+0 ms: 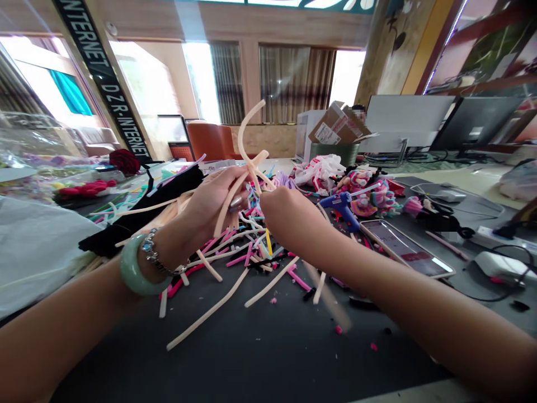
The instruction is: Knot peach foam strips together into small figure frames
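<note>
Forearms, bare, two [390, 274] | cream stems [253, 165], crossed bundle, raised above dark counter [210, 375] | risk, judged: crossing may splay or slip, should left fingers slacken during a pull | left hand [224, 193], grip: closed, clamped on stems | right hand [283, 212], grip: curled, touching stems; fingertips hidden, clamping cannot be told | loose stems [213, 312], on counter below.

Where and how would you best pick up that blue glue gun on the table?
I'd take the blue glue gun by its handle, coming from the near right, over the phone. The handle slants toward that side, while the nozzle points left, away from it. Avoid the nozzle; I can't see whether it's hot.
</note>
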Demonstrator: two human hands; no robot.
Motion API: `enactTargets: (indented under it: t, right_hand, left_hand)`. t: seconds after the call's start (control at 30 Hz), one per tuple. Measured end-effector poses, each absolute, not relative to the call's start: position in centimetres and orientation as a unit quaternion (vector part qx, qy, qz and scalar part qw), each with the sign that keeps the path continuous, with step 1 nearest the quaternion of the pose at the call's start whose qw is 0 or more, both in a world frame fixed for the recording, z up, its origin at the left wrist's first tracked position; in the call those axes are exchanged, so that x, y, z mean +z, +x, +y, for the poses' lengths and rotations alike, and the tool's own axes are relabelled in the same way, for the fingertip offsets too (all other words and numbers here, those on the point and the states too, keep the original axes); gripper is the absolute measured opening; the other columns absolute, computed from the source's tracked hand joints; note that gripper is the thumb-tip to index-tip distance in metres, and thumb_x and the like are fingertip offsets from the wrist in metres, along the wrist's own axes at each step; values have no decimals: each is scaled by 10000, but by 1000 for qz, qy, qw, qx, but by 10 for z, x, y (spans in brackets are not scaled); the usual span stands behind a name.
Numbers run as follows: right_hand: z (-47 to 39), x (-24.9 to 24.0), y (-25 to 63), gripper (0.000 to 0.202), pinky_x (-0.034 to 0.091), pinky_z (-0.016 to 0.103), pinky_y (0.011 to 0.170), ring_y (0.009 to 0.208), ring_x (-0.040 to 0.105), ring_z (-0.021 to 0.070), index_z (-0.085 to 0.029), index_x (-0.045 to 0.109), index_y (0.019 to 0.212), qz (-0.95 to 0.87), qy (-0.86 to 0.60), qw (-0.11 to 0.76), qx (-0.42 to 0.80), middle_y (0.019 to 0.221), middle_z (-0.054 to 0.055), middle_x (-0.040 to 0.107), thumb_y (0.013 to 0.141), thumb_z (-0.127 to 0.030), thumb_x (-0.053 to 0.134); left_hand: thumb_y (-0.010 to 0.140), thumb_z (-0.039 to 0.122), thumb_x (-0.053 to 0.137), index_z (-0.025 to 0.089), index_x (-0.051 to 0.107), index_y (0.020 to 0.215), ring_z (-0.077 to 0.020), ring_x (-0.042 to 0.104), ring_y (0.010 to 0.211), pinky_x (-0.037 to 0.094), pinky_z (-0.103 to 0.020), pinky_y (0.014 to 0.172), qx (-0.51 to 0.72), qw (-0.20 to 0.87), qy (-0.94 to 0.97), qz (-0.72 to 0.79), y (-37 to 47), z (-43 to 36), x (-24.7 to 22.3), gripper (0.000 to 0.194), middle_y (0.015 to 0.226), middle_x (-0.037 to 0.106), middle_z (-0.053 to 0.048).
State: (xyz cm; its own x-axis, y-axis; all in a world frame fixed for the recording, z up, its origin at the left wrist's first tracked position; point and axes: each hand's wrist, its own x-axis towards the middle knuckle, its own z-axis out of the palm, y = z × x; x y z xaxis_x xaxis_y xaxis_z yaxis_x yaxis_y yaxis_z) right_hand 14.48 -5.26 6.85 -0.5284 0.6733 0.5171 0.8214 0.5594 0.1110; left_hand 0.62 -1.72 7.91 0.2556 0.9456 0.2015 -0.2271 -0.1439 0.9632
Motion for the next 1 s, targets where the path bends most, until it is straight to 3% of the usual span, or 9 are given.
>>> enactTargets:
  t: [0.17, 0.3, 0.43, 0.5, 0.7, 0.83, 1.0]
  right_hand:
    - [-43, 57, 142, 205, 404, 262, 543, 612, 613, 169, -66, 606, 868, -833, -457, 269, -158, 698, 109, 641, 772, 23, 448]
    - [-35, 50, 142, 218, 423, 236, 584, 614, 588, 117, -110, 554, 951, -816, -443, 349, -123, 690, 46, 624, 906, -87, 342]
    - [-27, 41, 137, 282, 411, 184, 522, 496, 494, 59, -182, 509, 882, -745, -341, 559, 126, 565, -50, 493, 969, -334, 288]
    - [-23, 39, 136, 264, 377, 177, 448, 436, 440, 49, -198, 496, 842, -698, -297, 606, 239, 548, -68, 437, 948, -377, 333]
    - [-19, 47, 143, 198, 342, 188, 379, 406, 406, 55, -209, 496, 792, -674, -233, 616, 336, 554, -76, 419, 883, -381, 465]
    - [-22, 56, 149, 160, 396, 209, 462, 478, 450, 71, -196, 549, 794, -693, -229, 605, 320, 595, -54, 492, 849, -342, 511]
    - [-31, 71, 155, 122, 467, 238, 638, 714, 572, 104, -182, 619, 831, -713, -252, 614, 225, 805, -2, 628, 841, -233, 509]
  left_hand:
    - [829, 177, 473, 161, 481, 687, -23, 323, 324, 339, -152, 362, 567, 565, 528, 283, 12, -38, 89, 143, 457, 381, 67]
    - [866, 230, 438, 180, 486, 704, -44, 304, 310, 288, -158, 321, 546, 581, 528, 292, 15, -55, 99, 176, 415, 327, 72]
    - [914, 265, 346, 186, 496, 704, -52, 287, 310, 262, -156, 321, 527, 606, 533, 266, 12, -60, 104, 269, 406, 275, 67]
    - [919, 266, 339, 175, 491, 673, -45, 295, 325, 280, -154, 343, 518, 611, 540, 257, 11, -58, 104, 303, 426, 280, 62]
    - [873, 262, 406, 167, 477, 613, -40, 349, 373, 331, -169, 399, 469, 612, 592, 235, 14, -57, 99, 286, 481, 332, 47]
    - [815, 287, 469, 164, 512, 590, -65, 416, 394, 324, -174, 373, 392, 638, 619, 237, 11, -59, 97, 260, 464, 392, 24]
    - [779, 260, 538, 151, 569, 583, -61, 437, 394, 349, -174, 378, 327, 655, 637, 242, 5, -57, 92, 226, 480, 472, 2]
